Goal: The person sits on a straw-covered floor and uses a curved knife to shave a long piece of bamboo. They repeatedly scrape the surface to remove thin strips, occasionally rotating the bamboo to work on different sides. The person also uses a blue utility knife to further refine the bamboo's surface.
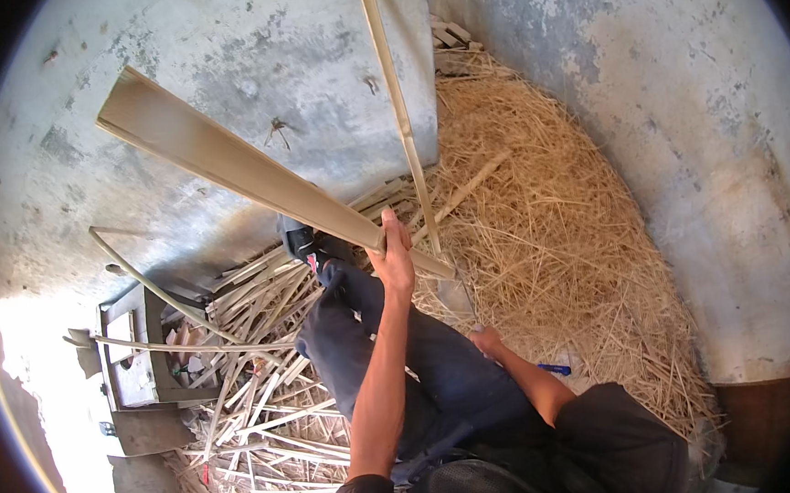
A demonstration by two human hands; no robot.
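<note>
A long, wide split bamboo slat [234, 171] slants from the upper left down to the middle, and my left hand [393, 258] is closed around its lower part. At its lower end there is a grey, flat knife blade [456, 295]. My right hand [487, 342] is closed at the near end of this blade; the handle is mostly hidden in the fingers. My legs in dark trousers [450, 380] are below both hands. Just beyond the left hand, a thin bamboo pole [398, 90] stands nearly upright, its foot near the slat's lower end.
A heap of tan shavings [547, 199] fills the right side along the wall. Many split strips [266, 365] lie piled at the left. An open wooden box [142, 356] sits by the bright opening. A blue object [555, 369] lies right of my right arm.
</note>
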